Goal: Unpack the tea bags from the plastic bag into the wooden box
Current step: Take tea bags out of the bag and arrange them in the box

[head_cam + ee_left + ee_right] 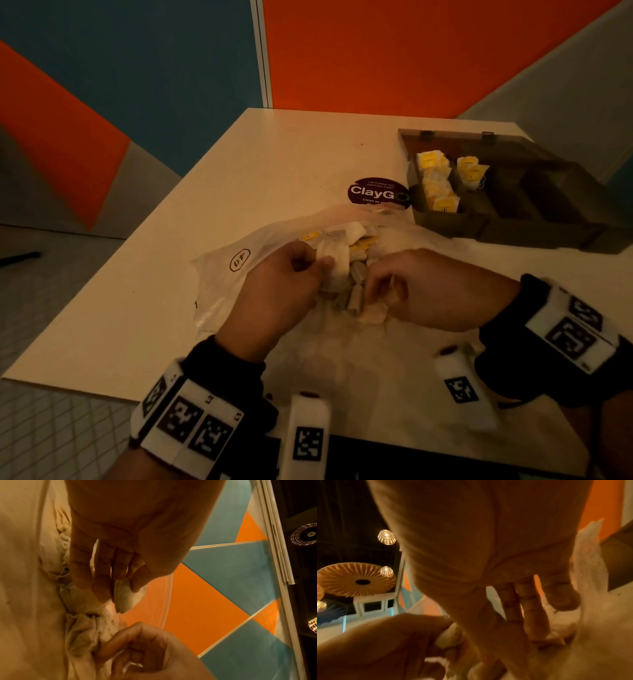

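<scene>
Orange and blue walls stand behind a pale table (144,274). On the table, in the middle and near, lies a see-through plastic bag (219,274) with a heap of tea bags (356,291) inside it. Some have yellow tags.

Both hands are in the bag, close together. The left hand (281,291) pinches one white tea bag (334,260) between its thumb and fingers. In the left wrist view the thumb (139,578) presses that tea bag (125,596) against the fingers, and it hangs down from them. The right hand (431,291) has its fingers curled down into the heap. They seem to pinch a bit of thin bag or paper, but it is too dark and blurry to tell what.

Far to the right sits the wooden box (534,226), dark brown, with its lid open. It has several little rooms in it. The two left rooms have yellow-tagged tea bags (442,185) in them. The rooms to the right look dark.

Between the plastic bag and the box a round purple sticker (373,193) is on the table. Black bands with white blocks (191,421) are on both wrists
</scene>
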The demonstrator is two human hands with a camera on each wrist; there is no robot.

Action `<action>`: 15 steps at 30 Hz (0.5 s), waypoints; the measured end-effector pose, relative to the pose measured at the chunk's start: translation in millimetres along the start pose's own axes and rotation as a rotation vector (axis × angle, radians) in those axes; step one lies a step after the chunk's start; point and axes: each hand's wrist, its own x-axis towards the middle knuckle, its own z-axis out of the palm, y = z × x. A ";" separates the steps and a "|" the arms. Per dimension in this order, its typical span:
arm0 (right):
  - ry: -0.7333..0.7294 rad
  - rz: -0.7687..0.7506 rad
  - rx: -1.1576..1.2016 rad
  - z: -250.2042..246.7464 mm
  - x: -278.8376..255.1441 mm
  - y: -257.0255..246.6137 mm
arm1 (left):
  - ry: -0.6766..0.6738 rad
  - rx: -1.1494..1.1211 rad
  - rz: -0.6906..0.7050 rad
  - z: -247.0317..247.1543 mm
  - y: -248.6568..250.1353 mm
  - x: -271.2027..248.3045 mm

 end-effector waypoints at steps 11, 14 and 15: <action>-0.152 0.006 -0.145 2.4 17.6 -4.4 | 0.016 -0.051 -0.010 -3.0 1.8 -2.1; -0.135 -0.012 -0.109 4.0 19.9 0.6 | 0.009 -0.050 -0.021 -4.1 0.3 -2.8; -0.122 -0.012 -0.092 4.1 20.0 1.9 | 0.003 -0.049 -0.020 -4.3 -0.6 -2.4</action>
